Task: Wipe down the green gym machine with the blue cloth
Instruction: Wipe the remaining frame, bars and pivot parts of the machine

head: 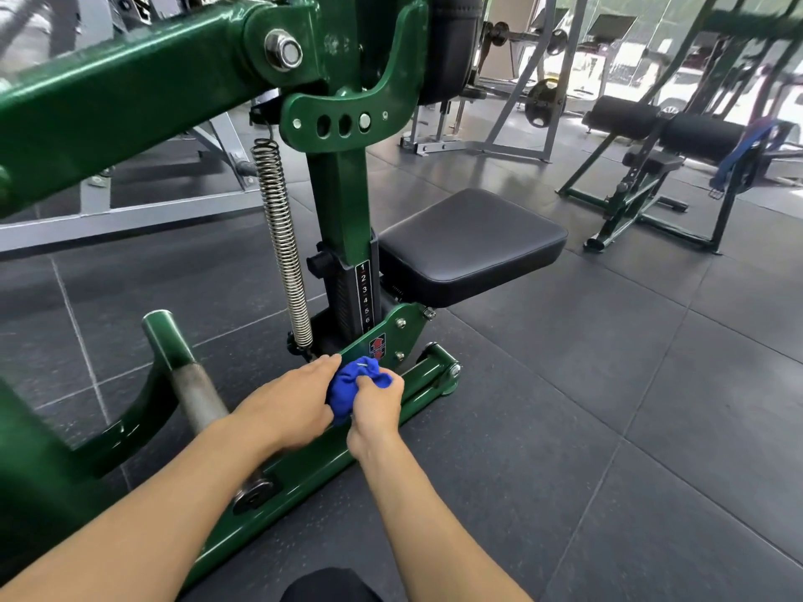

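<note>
My right hand (pixel 376 405) curls on bunched blue cloth (pixel 347 381), left hand (pixel 290 406) straight-fingered against it, near base rail's (pixel 317 471) far end; bolts (pixel 399 355) there could snag it

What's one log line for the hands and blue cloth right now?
left hand: touches blue cloth, grip unclear | right hand: grips blue cloth | where: low by green gym machine

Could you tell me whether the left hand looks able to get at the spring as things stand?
Probably yes. The left hand lies by the cloth, which the right hand grips, low at the green plate; the spring ends just beyond its fingertips, with nothing visible between them.
</note>
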{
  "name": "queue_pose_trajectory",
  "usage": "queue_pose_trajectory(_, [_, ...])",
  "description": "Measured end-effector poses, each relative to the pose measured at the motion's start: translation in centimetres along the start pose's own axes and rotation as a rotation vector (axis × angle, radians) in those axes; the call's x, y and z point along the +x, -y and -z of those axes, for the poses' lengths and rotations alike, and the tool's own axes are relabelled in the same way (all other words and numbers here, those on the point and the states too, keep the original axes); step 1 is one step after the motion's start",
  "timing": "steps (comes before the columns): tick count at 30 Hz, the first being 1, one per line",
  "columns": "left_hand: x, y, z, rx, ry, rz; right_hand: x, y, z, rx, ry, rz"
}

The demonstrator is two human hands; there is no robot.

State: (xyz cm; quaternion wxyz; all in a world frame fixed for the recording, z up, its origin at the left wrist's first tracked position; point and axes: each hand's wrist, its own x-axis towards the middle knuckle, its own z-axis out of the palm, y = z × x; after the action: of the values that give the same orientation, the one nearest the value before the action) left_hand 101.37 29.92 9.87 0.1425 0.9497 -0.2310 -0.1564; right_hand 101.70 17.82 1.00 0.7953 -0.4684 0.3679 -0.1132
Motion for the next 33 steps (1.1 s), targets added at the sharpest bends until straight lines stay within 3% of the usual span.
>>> queue_pose_trajectory(9, [-0.2,0.0,0.0,0.013,0.006,-0.01,2.6,-0.3,0.2,0.009,-0.041,-0.015])
queue_pose_trajectory(14, [-0.2,0.0,0.1,0.0,-0.015,0.003,1.7,-1.5,0.0,0.012,0.027,-0.08])
queue_pose_trajectory(19, [-0.3,-0.4,0.3,0.028,-0.014,0.006,3.8,-0.6,0.4,0.033,-0.013,0.037])
queue_pose_trajectory(33, [0.1,-0.6,-0.2,0.086,-0.045,0.029,4.6,-0.2,1.1,-0.029,0.029,-0.003])
